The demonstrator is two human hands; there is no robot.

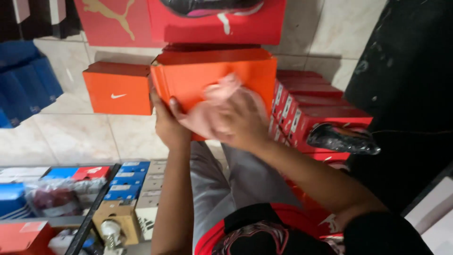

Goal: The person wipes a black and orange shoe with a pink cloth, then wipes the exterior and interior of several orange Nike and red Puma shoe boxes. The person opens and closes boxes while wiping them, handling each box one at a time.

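Looking down, we see a tiled floor point(71, 137) crowded with shoeboxes. An orange shoebox point(214, 78) sits raised over the person's knees. The left hand point(166, 123) clasps its lower left edge; the right hand point(243, 118) presses a pink cloth point(214, 106) against its front, fingers closed around the cloth.

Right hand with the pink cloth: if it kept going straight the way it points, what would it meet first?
The right hand already presses the pink cloth against the orange box, so that box comes first. Beyond it probably lies the smaller orange box, though depth is unclear.
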